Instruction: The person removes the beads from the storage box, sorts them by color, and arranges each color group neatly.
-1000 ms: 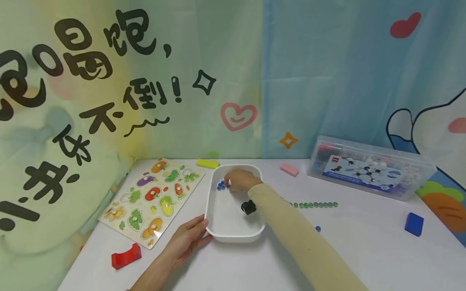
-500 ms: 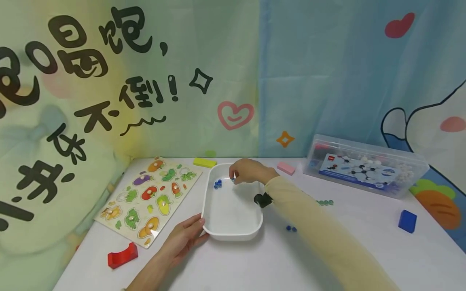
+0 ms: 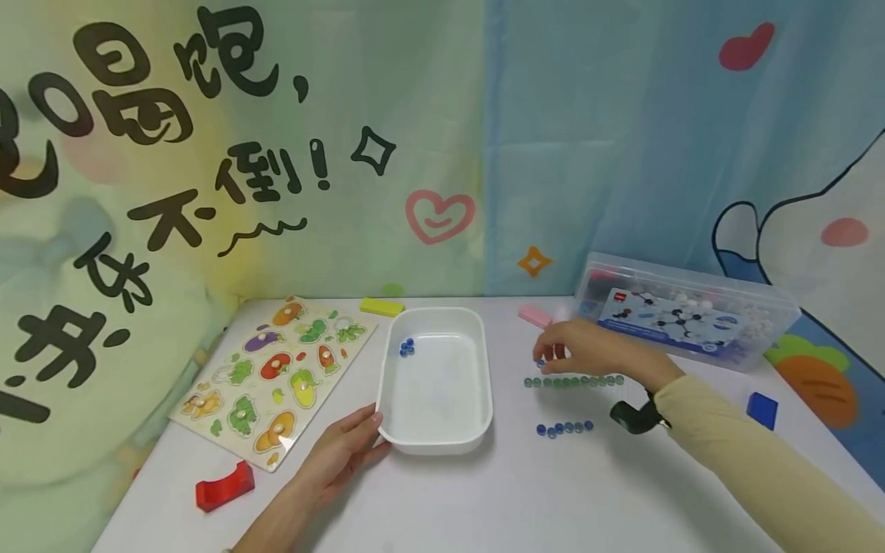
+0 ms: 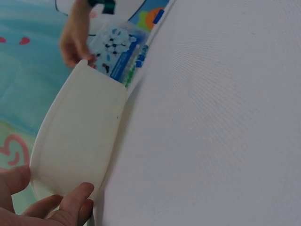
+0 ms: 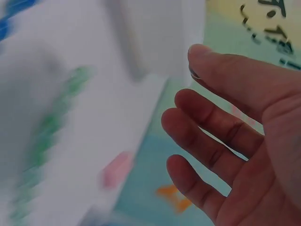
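Note:
My left hand point(image 3: 346, 453) holds the white plastic tray point(image 3: 434, 449) by its near left corner. In the left wrist view the thumb is at the rim and the fingers lie against the wall lower down. A small cluster of blue marbles point(image 3: 407, 348) sits inside the tray at the far left. My right hand point(image 3: 588, 347) is in the air right of the tray, pinching a blue marble point(image 3: 541, 363), mostly hidden by the fingers. Below it on the table runs a row of green marbles point(image 3: 575, 382). Nearer lies a shorter row of blue marbles point(image 3: 569, 427).
A vegetable puzzle board point(image 3: 276, 376) lies left of the tray, with a red curved block point(image 3: 225, 486) in front. Yellow point(image 3: 382, 307) and pink point(image 3: 535, 316) blocks lie at the back. A clear plastic box point(image 3: 684, 311) and a blue block point(image 3: 762, 411) stand on the right.
My right hand has moved from inside the tray out to the right with a blue marble, uncovering the green and blue rows. The left hand stays on the tray.

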A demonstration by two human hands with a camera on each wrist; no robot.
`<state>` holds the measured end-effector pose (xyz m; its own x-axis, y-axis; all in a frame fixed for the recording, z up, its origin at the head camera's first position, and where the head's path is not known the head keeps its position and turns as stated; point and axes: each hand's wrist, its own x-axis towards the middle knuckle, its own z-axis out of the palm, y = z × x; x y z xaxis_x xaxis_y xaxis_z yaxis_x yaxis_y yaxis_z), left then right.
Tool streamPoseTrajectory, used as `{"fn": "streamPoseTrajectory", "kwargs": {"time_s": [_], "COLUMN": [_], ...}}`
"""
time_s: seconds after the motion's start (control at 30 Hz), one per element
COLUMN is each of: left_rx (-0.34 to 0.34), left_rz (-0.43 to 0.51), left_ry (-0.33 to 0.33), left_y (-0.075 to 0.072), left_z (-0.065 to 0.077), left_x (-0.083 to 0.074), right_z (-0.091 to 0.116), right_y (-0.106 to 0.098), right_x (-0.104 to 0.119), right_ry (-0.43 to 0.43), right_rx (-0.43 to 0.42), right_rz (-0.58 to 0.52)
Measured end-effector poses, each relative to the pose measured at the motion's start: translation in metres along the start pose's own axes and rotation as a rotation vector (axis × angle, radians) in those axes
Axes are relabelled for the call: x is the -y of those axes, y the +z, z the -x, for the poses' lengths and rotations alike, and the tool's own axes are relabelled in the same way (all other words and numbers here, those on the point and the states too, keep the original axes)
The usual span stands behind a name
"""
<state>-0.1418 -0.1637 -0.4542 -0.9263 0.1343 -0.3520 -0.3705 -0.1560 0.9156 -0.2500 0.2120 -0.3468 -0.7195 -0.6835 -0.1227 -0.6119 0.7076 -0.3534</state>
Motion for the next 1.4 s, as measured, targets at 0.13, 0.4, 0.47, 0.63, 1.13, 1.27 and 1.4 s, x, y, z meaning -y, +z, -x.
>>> {"fn": "streamPoseTrajectory", "kwargs": {"time_s": [0.13,0.4,0.47,0.63,1.13,1.27,1.4], "left_rx": [-0.021,-0.033,-0.029,-0.028,-0.037,-0.034,-0.034], "left_rz": [-0.003,-0.021,-0.022,-0.025,-0.012,-0.009,-0.009], "left_ry": [-0.017,-0.016,-0.017,-0.021,-0.026,-0.026,-0.027], "left_y": [0.0,0.002,0.002,0.002,0.002,0.002,0.002], "left_z": [0.0,0.0,0.0,0.001,0.001,0.001,0.001], "left_x": [0.0,-0.001,-0.001,-0.002,-0.002,-0.002,-0.001], "right_z": [0.039,0.081,0.084,0.088,0.085,0.084,0.08], "right_y": [0.019,0.057,0.064,0.074,0.081,0.076,0.061], "right_x": [-0.027,-0.057,-0.06,-0.064,-0.06,-0.059,-0.055], "right_ry": [0.026,0.066,0.081,0.072,0.115,0.134,0.125], "right_rx": [-0.033,-0.077,-0.08,-0.102,-0.103,-0.093,-0.125], "right_rz": [-0.036,-0.115,-0.139,-0.157,-0.153,-0.162,-0.136]}}
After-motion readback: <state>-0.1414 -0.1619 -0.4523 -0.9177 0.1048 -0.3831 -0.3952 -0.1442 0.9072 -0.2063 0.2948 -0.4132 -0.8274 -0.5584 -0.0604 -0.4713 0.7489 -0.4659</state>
